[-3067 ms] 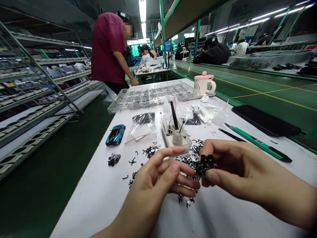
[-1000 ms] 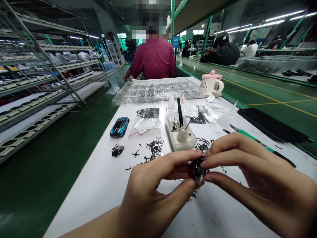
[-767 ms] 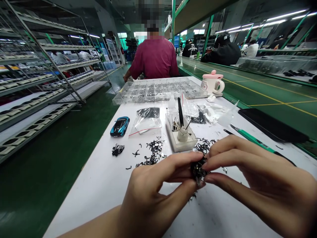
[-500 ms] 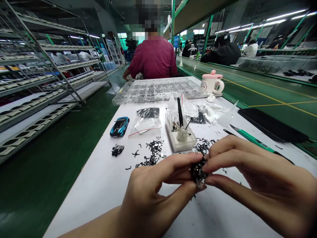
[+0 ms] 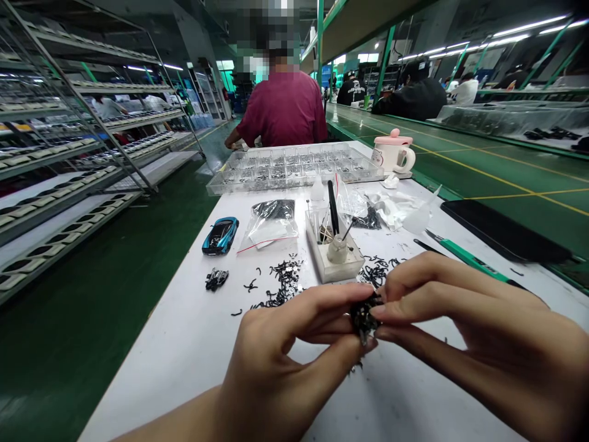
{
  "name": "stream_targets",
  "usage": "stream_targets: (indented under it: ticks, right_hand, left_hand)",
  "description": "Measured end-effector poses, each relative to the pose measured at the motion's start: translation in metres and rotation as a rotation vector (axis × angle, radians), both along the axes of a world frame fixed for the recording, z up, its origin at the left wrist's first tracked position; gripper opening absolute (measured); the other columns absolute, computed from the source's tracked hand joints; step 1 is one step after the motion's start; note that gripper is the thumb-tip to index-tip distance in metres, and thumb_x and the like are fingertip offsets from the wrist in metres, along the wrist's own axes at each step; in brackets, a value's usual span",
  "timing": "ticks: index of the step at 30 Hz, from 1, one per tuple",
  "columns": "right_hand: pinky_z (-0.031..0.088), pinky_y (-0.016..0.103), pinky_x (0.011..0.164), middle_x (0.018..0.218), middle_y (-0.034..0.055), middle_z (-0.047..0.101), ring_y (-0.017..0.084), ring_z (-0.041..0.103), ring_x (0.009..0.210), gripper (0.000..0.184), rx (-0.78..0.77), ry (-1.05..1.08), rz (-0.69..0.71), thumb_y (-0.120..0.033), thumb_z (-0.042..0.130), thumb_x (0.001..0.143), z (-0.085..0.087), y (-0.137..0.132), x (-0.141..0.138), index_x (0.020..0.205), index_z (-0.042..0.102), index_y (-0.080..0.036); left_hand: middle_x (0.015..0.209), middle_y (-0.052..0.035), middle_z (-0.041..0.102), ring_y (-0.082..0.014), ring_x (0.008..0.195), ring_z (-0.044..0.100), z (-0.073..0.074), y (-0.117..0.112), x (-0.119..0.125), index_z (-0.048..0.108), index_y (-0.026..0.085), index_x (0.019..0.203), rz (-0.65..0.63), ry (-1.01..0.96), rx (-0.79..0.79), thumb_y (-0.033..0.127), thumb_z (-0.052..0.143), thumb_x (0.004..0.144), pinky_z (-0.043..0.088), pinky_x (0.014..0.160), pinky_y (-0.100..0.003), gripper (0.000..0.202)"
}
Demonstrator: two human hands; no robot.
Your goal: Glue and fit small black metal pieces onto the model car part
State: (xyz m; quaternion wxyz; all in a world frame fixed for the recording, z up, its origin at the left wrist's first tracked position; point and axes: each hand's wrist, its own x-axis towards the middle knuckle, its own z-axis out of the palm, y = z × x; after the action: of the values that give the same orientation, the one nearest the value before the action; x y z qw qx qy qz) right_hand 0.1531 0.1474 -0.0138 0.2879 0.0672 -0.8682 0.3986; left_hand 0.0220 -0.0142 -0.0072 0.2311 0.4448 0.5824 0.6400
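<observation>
We hold a small black part in our 2 hands, up over the white table. Our left hand is bent round it, with a finger on top and the thumb under it. The tips are only a little way open, with the part between them. Our right hand has its fingertips close together, and they pinch the right side of the same part. Our fingers hide some of it, so we cannot tell its full shape.

Past our hands, we see loose black bits spread on the table. To the left sit a black and silver clump and, behind it, 1 blue toy car. A clear bag with a red line lies beside the car. Near the middle is a pale box with a little jar and thin sticks in it. A green knife lies behind our right hand. Farther back are a clear tray with many little spaces and a mug with a pink lid. Behind the tray, we see the back of a person in a dark red shirt.
</observation>
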Motion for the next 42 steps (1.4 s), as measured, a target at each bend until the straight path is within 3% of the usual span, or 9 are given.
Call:
stream_targets:
  ticks: [7, 10, 18, 25, 30, 33, 39, 42]
  right_hand:
    - [0.047, 0.003, 0.082, 0.105, -0.0005, 0.063, 0.001, 0.064, 0.090, 0.015, 0.188, 0.041, -0.055, -0.011, 0.061, 0.099, 0.004, 0.003, 0.002, 0.109, 0.068, -0.020]
    - [0.047, 0.002, 0.083, 0.101, -0.0016, 0.065, 0.001, 0.064, 0.088, 0.013, 0.187, 0.063, -0.058, -0.011, 0.061, 0.097, 0.006, 0.000, -0.001, 0.105, 0.067, -0.020]
    - [0.054, 0.012, 0.072, 0.100, 0.0022, 0.066, 0.006, 0.070, 0.084, 0.016, 0.351, 0.128, -0.146, -0.012, 0.056, 0.097, 0.006, -0.003, -0.005, 0.108, 0.063, -0.022]
    - [0.054, 0.013, 0.086, 0.106, 0.0050, 0.066, 0.009, 0.066, 0.100, 0.023, 0.233, 0.131, -0.070, -0.013, 0.062, 0.096, 0.004, -0.003, -0.002, 0.119, 0.059, -0.015]
    - [0.048, 0.010, 0.098, 0.110, 0.0034, 0.059, 0.006, 0.063, 0.103, 0.025, 0.257, 0.171, -0.079, -0.008, 0.062, 0.096, 0.001, -0.002, -0.003, 0.119, 0.057, -0.016]
    - [0.045, 0.014, 0.108, 0.122, 0.0050, 0.054, 0.011, 0.058, 0.116, 0.038, 0.157, 0.130, -0.004, -0.009, 0.069, 0.093, -0.001, 0.001, -0.002, 0.127, 0.054, -0.016]
    - [0.044, 0.017, 0.109, 0.128, 0.0025, 0.056, 0.013, 0.054, 0.124, 0.052, 0.011, 0.067, 0.046, -0.008, 0.069, 0.095, -0.005, 0.003, 0.001, 0.140, 0.050, -0.025]
    - [0.044, 0.018, 0.108, 0.128, 0.0025, 0.057, 0.013, 0.054, 0.123, 0.053, 0.031, 0.071, 0.042, -0.005, 0.068, 0.094, -0.006, 0.003, 0.003, 0.140, 0.049, -0.023]
  left_hand:
    - [0.098, 0.0153, 0.080, -0.0080, 0.089, 0.078, 0.001, -0.002, 0.001, 0.076, 0.034, 0.107, -0.044, -0.265, -0.076, -0.007, 0.078, 0.076, 0.061, 0.084, -0.009, 0.051]
    - [0.100, 0.0179, 0.079, -0.0059, 0.091, 0.077, 0.000, -0.001, 0.000, 0.077, 0.040, 0.106, -0.087, -0.341, -0.094, -0.010, 0.079, 0.073, 0.060, 0.085, -0.007, 0.059]
    - [0.102, 0.0188, 0.078, -0.0059, 0.093, 0.076, 0.001, -0.002, -0.002, 0.077, 0.044, 0.104, -0.136, -0.420, -0.115, -0.009, 0.080, 0.073, 0.059, 0.086, -0.008, 0.062]
    - [0.092, 0.0151, 0.078, -0.0074, 0.091, 0.075, 0.004, 0.000, -0.004, 0.078, 0.043, 0.099, -0.144, -0.519, -0.156, 0.000, 0.084, 0.075, 0.060, 0.080, -0.009, 0.050]
    - [0.099, 0.0151, 0.077, -0.0045, 0.094, 0.073, 0.002, -0.001, -0.006, 0.076, 0.045, 0.106, -0.178, -0.433, -0.140, 0.007, 0.078, 0.086, 0.058, 0.084, -0.008, 0.043]
    - [0.103, 0.0156, 0.076, -0.0047, 0.095, 0.073, 0.001, -0.002, -0.007, 0.075, 0.046, 0.107, -0.196, -0.403, -0.127, 0.010, 0.077, 0.088, 0.058, 0.086, -0.008, 0.041]
    - [0.107, 0.0102, 0.077, -0.0074, 0.099, 0.073, 0.005, -0.003, -0.006, 0.071, 0.041, 0.116, -0.225, -0.353, -0.103, 0.012, 0.073, 0.092, 0.057, 0.090, -0.013, 0.037]
    - [0.104, 0.0074, 0.078, -0.0113, 0.099, 0.074, 0.010, -0.004, -0.002, 0.068, 0.036, 0.119, -0.181, -0.404, -0.113, 0.011, 0.080, 0.084, 0.057, 0.091, -0.017, 0.044]
